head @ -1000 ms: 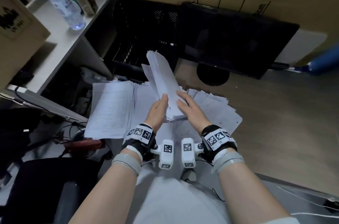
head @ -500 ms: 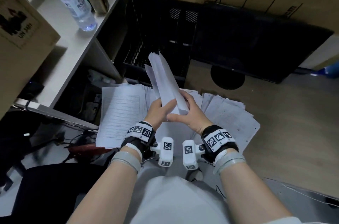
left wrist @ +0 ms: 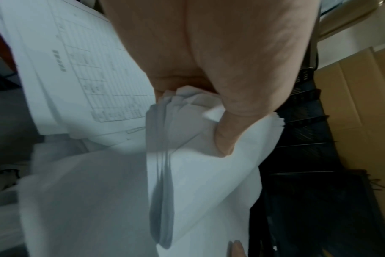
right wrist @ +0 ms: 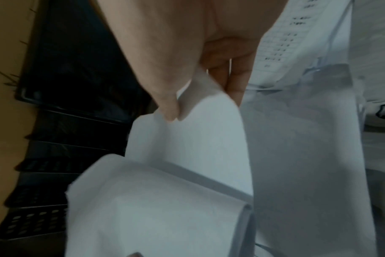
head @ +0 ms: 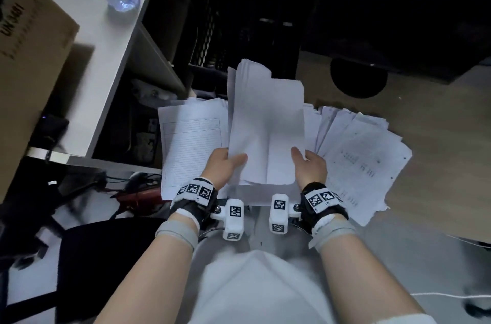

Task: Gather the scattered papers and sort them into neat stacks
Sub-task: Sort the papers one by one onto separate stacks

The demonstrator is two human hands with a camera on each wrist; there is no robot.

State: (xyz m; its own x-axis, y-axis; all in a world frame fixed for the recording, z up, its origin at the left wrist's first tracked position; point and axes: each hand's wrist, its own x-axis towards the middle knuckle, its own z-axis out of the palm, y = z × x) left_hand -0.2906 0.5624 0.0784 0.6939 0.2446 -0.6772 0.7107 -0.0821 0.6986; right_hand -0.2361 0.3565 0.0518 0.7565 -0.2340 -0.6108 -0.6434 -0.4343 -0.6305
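Over the paper-strewn floor (head: 438,137), left hand (head: 225,167) and right hand (head: 310,167) grip a paper stack (head: 265,124).

Dim, cool indoor light. The head view is motion-smeared, its edges bowed by the wide lens, its upper right sunk in black. Both wrist views are soft, grainy, with blurred paper edges.

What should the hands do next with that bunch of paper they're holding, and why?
Probably tap the held bundle on its lower edge to square it. The left hand and right hand each grip a bottom corner, and the sheets' top edges look stepped and uneven. More papers lie fanned out on the right, and a lined sheet lies on the left, unsorted.
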